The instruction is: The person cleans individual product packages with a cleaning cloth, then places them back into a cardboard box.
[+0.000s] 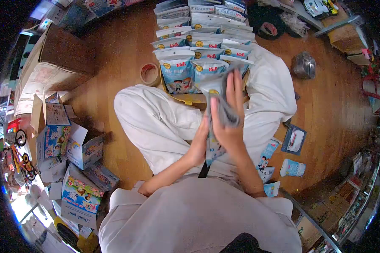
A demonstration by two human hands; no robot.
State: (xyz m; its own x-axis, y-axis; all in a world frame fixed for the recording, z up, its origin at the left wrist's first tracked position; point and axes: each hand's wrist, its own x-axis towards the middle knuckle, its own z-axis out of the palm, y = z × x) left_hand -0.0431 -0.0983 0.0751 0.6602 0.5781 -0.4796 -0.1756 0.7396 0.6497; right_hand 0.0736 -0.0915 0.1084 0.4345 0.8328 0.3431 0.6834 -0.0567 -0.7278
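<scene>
packet held between both hands, long axis running near to far. right hand clamps its far half, fingers wrapped around it. left hand pinches the near left edge.

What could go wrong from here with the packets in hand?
1. The held packets are only pinched between the left hand and right hand, so one may slip onto the lap.
2. The overlapped packet rows lie right by the knees, and a leg shift could scatter them.
3. The loose packets on the floor could get creased.
</scene>
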